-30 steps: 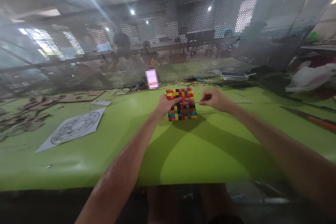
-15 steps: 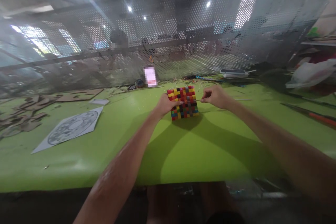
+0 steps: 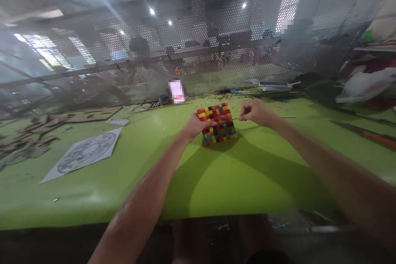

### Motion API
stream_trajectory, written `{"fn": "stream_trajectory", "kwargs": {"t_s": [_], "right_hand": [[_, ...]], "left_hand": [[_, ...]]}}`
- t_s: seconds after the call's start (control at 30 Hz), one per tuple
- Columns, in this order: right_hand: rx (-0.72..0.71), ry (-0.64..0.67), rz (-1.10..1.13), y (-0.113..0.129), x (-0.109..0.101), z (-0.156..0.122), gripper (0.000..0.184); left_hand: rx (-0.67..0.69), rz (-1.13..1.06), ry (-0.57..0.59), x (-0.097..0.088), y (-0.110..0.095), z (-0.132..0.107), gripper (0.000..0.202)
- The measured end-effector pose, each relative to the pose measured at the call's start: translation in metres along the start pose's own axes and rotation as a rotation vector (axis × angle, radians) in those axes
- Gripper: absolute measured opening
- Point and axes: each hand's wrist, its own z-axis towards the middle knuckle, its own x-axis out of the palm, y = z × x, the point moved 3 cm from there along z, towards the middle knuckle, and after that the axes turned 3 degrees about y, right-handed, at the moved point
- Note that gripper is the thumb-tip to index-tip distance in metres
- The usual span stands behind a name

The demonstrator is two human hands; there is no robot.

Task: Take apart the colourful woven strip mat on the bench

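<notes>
A panel of small multicoloured beads or blocks (image 3: pixel 219 124) stands tilted on the green table (image 3: pixel 235 173). My left hand (image 3: pixel 195 126) grips its left edge, thumb across the front face. Just to the panel's right, my right hand (image 3: pixel 255 112) is closed in a pinch on a thin strand or stick running toward the panel's right side; the strand is too thin to make out clearly.
A printed paper sheet (image 3: pixel 86 152) and brown cardboard cut-outs (image 3: pixel 37 136) lie at the left. A perforated metal screen (image 3: pixel 216 45) backs the table, with people behind it. An orange-handled tool (image 3: pixel 375 138) and a plastic bag (image 3: pixel 365 84) sit at the right.
My right hand has drawn slightly right and away from the panel, still pinched. The panel has tilted a little, its right side lower. My left hand keeps its grip.
</notes>
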Motion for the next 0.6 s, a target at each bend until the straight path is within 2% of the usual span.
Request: {"fn": "stream_trajectory", "kwargs": {"t_s": [0.1, 0.2, 0.37, 0.6], "right_hand": [[-0.024, -0.029, -0.096, 0.005, 0.004, -0.001, 0.018], [-0.048, -0.051, -0.144, 0.011, 0.006, -0.003, 0.019], [-0.097, -0.072, -0.179, 0.020, 0.007, -0.007, 0.018], [-0.107, -0.048, -0.123, 0.019, 0.011, -0.005, 0.018]], "left_hand": [[-0.005, 0.021, -0.077, 0.001, 0.005, 0.002, 0.040], [-0.015, 0.043, -0.104, 0.002, 0.009, 0.003, 0.035], [-0.020, 0.018, -0.040, 0.004, 0.011, 0.004, 0.026], [-0.042, -0.057, 0.021, 0.010, 0.007, 0.003, 0.027]]}}
